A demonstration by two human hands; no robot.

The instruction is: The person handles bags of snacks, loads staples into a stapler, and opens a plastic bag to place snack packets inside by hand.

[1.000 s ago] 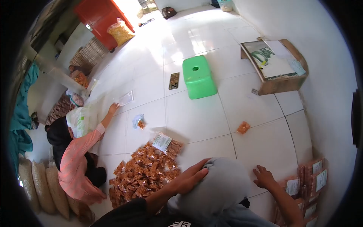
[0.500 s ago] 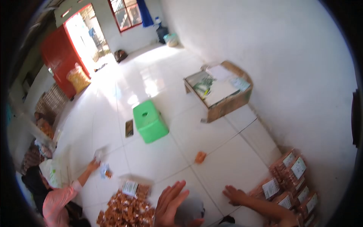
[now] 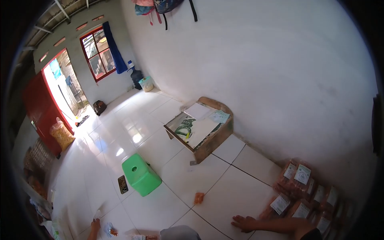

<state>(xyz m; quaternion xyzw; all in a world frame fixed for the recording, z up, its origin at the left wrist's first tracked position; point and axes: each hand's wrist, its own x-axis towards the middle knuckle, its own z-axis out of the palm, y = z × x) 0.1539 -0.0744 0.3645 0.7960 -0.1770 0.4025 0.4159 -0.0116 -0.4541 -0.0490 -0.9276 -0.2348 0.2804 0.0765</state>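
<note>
My right hand (image 3: 243, 223) lies palm down on the white tiled floor with its fingers spread, holding nothing. Just right of it, labelled packs of reddish-brown food (image 3: 280, 204) are stacked against the wall. My left hand is out of view. A small orange packet (image 3: 199, 198) sits on the floor ahead of my right hand. Part of my knee (image 3: 180, 233) shows at the bottom edge, and left of it the top of another labelled pack (image 3: 140, 237).
A co-worker's hand (image 3: 95, 225) is at the lower left near small blue-and-orange packets (image 3: 111, 229). Ahead stand a green stool (image 3: 141, 175), a dark phone-like object (image 3: 123, 184) and a low wooden table (image 3: 214, 142). A red door (image 3: 46, 108) is open at the far left.
The view has tilted up and to the right. My left hand, raised and open before, has left the view, and the pile of small packets has dropped out of sight. My right hand stays on the floor.
</note>
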